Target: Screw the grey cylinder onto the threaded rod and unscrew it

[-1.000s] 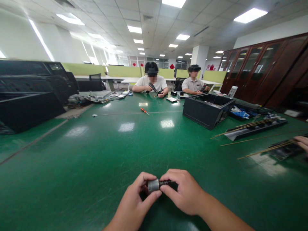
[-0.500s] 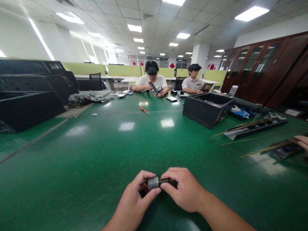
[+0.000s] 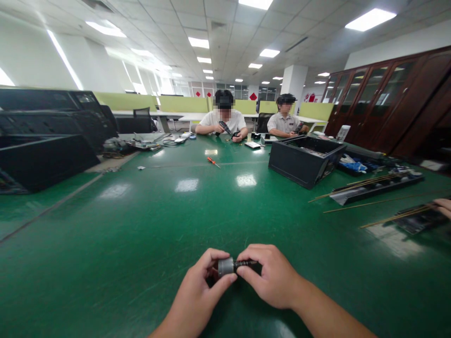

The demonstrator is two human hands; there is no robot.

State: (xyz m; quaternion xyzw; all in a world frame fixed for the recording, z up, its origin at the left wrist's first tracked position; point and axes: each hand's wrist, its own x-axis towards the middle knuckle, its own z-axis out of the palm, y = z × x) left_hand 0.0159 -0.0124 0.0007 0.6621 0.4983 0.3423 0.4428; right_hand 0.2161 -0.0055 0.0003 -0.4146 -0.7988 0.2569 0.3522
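Low in the head view, my left hand (image 3: 201,286) is closed around a short grey metal cylinder (image 3: 225,266), thumb below and fingers above and behind. A thin dark ridged shaft (image 3: 244,264) sticks out of the cylinder's right end. My right hand (image 3: 271,277) pinches this shaft between thumb and index finger, its other fingers curled. The piece lies nearly level, close above the green table (image 3: 148,244). I cannot make out what kind of part it is; the left end is hidden by my left fingers.
An orange screwdriver (image 3: 212,162) lies farther off. A black computer case (image 3: 305,162) stands right of it, near thin brass-coloured rods (image 3: 352,187). Dark cases (image 3: 45,162) are at left. Two people sit opposite; another person's hand (image 3: 443,206) shows at the right edge.
My hands keep their grip on the piece and have hardly moved. Slightly more of the shaft shows between my right fingers. At far right, the rod by the other person's hand has shifted a little right.
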